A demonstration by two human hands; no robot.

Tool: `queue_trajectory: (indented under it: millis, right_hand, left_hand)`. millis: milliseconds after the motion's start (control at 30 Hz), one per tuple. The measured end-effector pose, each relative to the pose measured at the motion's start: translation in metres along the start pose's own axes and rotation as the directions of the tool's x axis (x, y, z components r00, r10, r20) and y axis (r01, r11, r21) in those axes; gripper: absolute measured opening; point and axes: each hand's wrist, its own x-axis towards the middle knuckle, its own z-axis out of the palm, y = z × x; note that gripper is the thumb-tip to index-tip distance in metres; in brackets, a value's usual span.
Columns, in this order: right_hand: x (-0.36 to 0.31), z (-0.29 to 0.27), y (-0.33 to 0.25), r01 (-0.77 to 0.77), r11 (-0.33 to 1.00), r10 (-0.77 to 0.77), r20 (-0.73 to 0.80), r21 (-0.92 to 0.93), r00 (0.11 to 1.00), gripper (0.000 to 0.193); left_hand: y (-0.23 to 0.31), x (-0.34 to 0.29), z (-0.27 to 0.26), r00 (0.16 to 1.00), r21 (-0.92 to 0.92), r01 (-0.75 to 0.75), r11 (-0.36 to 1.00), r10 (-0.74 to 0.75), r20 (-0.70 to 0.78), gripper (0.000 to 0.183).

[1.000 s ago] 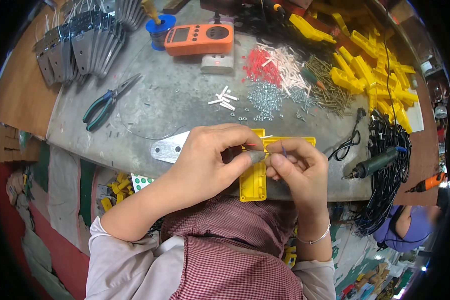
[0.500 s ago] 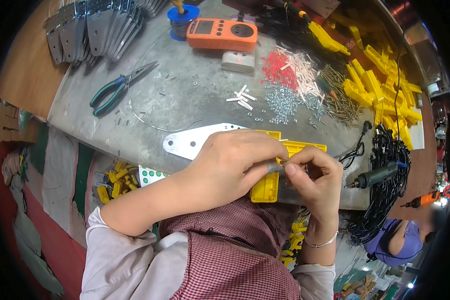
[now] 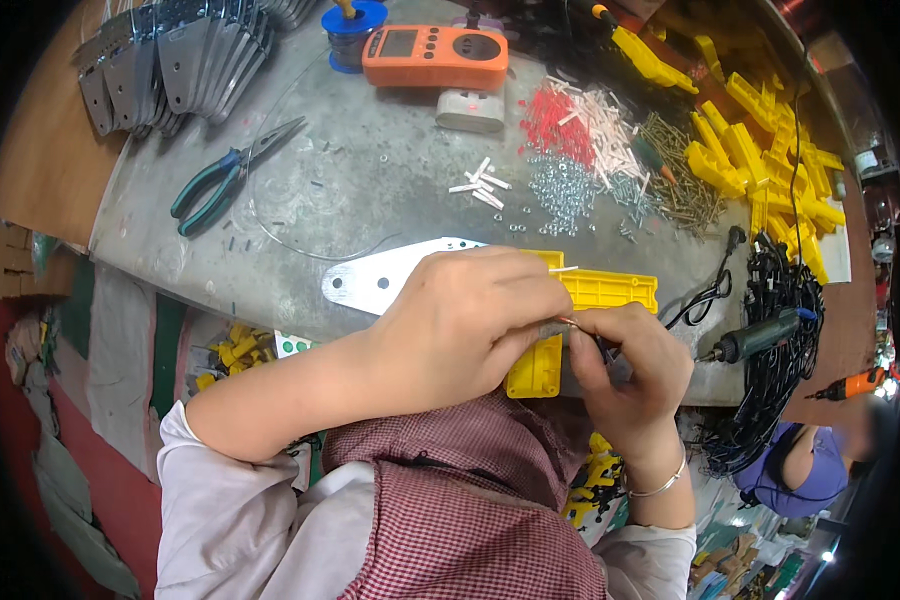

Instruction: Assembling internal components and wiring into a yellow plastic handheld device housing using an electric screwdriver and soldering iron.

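My left hand (image 3: 475, 320) is closed in a pinch at the edge of the table. Its fingertips meet the thumb of my right hand (image 3: 635, 360), also closed. A thin copper-coloured wire (image 3: 568, 322) shows between the two hands, pinched by both; the rest of it is mostly hidden by fingers. Beneath them lies a yellow plastic housing (image 3: 615, 290) with a ribbed inside, partly covered by my left hand. A flat, pointed silver metal plate (image 3: 358, 284) with holes extends to the left from under that hand.
Green-handled pliers (image 3: 210, 190) lie at left, near stacked metal plates (image 3: 185, 70). Beyond are a wire spool (image 3: 353, 40), an orange multimeter (image 3: 436, 57), red and white sleeves (image 3: 560, 130), nuts (image 3: 562, 195) and screws (image 3: 685, 175). A dark screwdriver (image 3: 755, 337) rests on black cords (image 3: 765, 400) at right.
My right hand has shifted slightly right and down, turning its knuckles up. The copper-coloured wire between the fingertips shows more plainly. The whole view has shifted a little.
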Motion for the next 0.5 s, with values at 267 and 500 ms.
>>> queue_trajectory:
  millis: [267, 500]
  right_hand:
    - [0.007, -0.017, 0.006, -0.866, 0.079, 0.483, 0.741, 0.494, 0.467, 0.013]
    - [-0.005, -0.004, 0.002, -0.117, 0.982, 0.107, 0.078, 0.148, 0.991, 0.015]
  left_hand:
    - [0.004, -0.003, -0.005, 0.989, 0.138, -0.095, 0.986, 0.078, 0.129, 0.022]
    - [0.002, 0.003, -0.003, 0.993, -0.049, 0.021, 0.999, -0.015, 0.120, 0.022]
